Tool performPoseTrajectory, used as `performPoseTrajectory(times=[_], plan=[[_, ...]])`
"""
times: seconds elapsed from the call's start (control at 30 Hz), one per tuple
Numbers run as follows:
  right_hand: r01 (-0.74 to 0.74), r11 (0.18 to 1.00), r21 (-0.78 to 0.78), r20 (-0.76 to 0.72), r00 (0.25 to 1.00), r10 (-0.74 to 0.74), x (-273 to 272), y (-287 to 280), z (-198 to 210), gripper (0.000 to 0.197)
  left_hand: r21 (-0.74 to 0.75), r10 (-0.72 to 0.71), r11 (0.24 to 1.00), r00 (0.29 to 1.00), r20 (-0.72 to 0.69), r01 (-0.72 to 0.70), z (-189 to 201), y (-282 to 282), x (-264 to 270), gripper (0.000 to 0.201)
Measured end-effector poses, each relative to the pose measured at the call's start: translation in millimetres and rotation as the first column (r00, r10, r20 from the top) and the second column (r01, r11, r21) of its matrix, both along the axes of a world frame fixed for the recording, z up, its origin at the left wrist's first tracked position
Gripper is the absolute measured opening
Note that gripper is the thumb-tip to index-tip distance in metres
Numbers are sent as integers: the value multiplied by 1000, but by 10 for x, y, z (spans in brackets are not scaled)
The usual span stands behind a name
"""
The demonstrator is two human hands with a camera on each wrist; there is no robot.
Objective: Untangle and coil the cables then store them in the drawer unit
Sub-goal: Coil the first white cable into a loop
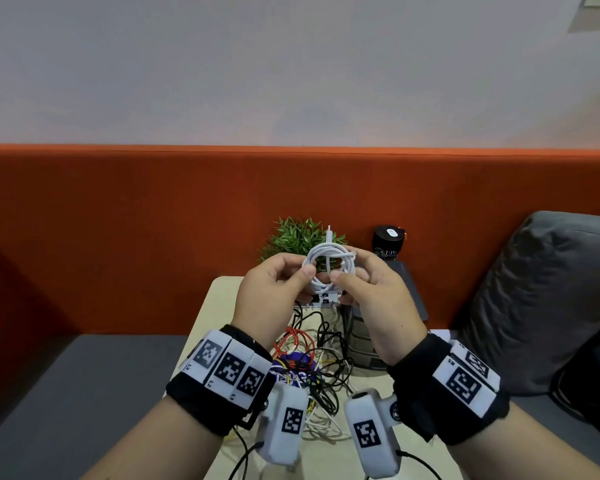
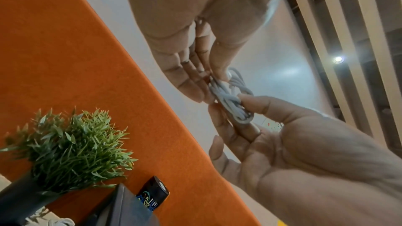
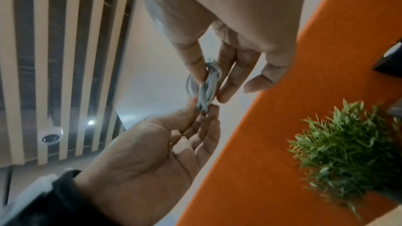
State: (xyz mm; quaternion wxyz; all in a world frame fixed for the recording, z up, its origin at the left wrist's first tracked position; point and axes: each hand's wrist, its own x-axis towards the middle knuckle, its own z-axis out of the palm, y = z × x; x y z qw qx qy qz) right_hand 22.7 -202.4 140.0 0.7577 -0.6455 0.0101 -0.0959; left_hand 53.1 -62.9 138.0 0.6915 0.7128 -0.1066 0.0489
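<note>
Both hands up close: left hand (image 1: pixel 274 292) and right hand (image 1: pixel 374 299) are pinching the coiled white cable (image 1: pixel 328 268), each grip grasping it above the cable tangle (image 1: pixel 312 362) on the counter (image 1: pixel 219 292).

**Where everything sits**

I hold the coiled cable (image 1: pixel 328 268) up between my two hands, above the far end of the table (image 1: pixel 219 299); my left hand (image 1: pixel 271 296) pinches its left side, my right hand (image 1: pixel 374 303) its right. One plug end sticks up from the top of the coil. Below my wrists, on the table, lies the tangle of cables (image 1: pixel 312 362). Just right of the tangle stands the drawer unit (image 1: pixel 361 341). Behind the coil, at the table's far edge, stands the plant (image 1: pixel 291 237), with a can (image 1: pixel 388 242) to its right. The backrest (image 1: pixel 153 220) runs behind it all, and a cushion (image 1: pixel 541 299) lies at the far right.
</note>
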Motion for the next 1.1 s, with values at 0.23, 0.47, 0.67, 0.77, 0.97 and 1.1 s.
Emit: performPoseTrajectory(times=[0.23,0.47,0.67,0.77,0.97,1.1], plan=[[-20,986,168,-20,1000,24,2,6,-28,41,29,-22,999,1000,-15,23,67,-21,10,9],[-119,955,272,-136,977,161,14,-22,-15,10,14,-26,1000,999,-27,26,70,-24,27,8],[-69,974,217,-193,975,112,70,-69,47,12,0,-38,999,999,-32,38,62,-47,31,8],[-24,995,92,-166,985,39,61,-59,63,16,8,-53,999,998,-36,54,84,-25,52,9],[4,998,-57,-63,998,-7,22,-47,144,15,41,-51,998,998,-29,52,134,8,103,11],[5,986,-165,-53,998,-14,58,-75,135,12,-19,-56,998,997,-60,55,171,10,120,11]])
